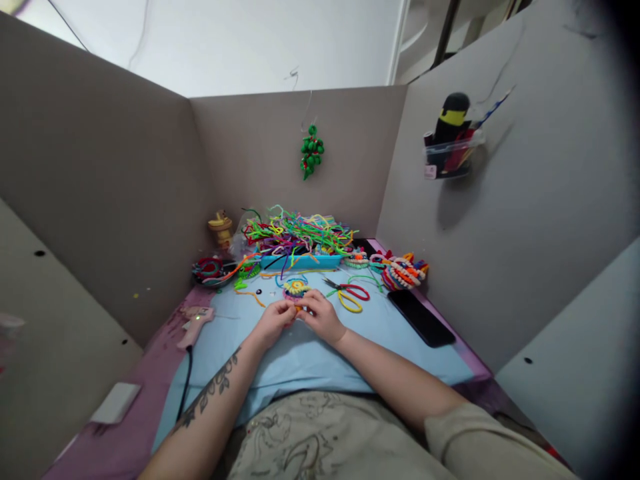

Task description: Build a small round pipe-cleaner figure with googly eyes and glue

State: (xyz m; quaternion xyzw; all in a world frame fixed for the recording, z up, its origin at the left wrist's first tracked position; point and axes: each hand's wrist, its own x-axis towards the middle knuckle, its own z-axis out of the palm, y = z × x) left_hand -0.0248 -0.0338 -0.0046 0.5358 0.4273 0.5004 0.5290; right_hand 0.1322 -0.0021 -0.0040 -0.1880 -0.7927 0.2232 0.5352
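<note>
My left hand (281, 314) and my right hand (320, 316) meet over the blue cloth, fingertips pinched together. A small orange piece (299, 309), seemingly pipe cleaner, shows between them; its shape is mostly hidden by the fingers. Just beyond my fingertips lies a coiled pipe-cleaner piece (297, 287) in yellow, blue and pink. Scissors (345, 292) with red and yellow handles rest with blades apart to the right of it. An orange pipe-cleaner strand (255, 297) and a small dark round bit (259, 291) are on the left.
A blue tray (300, 262) heaped with pipe cleaners (305, 232) stands at the back. At left are a pink glue gun (197, 325) and a white box (117, 403); at right, a black phone (421, 319) and coiled pipe-cleaner pieces (403, 272). Grey partitions (300, 153) enclose the table.
</note>
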